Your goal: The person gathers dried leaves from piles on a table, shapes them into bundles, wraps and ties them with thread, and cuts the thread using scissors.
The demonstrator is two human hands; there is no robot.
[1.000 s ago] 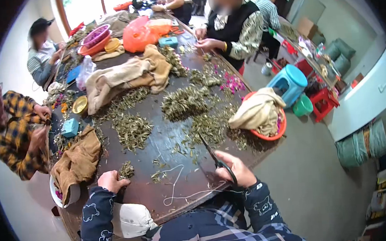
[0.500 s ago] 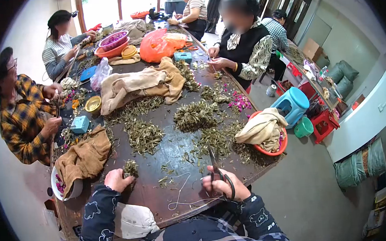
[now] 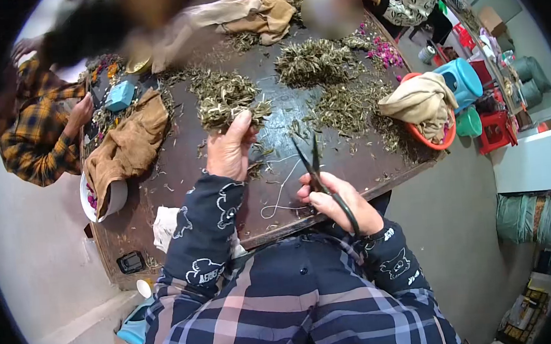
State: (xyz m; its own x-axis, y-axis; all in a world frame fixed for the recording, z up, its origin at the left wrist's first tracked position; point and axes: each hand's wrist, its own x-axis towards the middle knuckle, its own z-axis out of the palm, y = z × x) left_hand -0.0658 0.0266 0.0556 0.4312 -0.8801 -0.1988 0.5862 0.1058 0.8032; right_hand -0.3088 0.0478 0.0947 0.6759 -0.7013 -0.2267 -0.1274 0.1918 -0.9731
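Note:
My left hand [image 3: 228,153] is closed, with the thumb up, on a bunch of dried leaves [image 3: 250,114] at the near edge of a leaf pile [image 3: 222,89]. Where the bunch ends and the pile begins is hard to tell. Dark scissors [image 3: 314,167] are in my right hand [image 3: 347,204], their blades parted and pointing away from me over the table. Between my hands a loose loop of white thread [image 3: 281,185] lies on the dark table [image 3: 195,206]. More dried leaves [image 3: 316,62] are heaped farther back.
An orange basin [image 3: 418,135] under a cream cloth [image 3: 419,101] stands at the right edge. To the left, a brown cloth [image 3: 129,134] drapes a white bowl [image 3: 113,202]. A small blue box [image 3: 119,96] is beyond it. Co-workers sit around the table; one checked sleeve [image 3: 46,134] shows left.
The view has tilted down. My left hand has moved forward from the near left of the table to the leaf pile. The scissors' blades have spread apart in my right hand.

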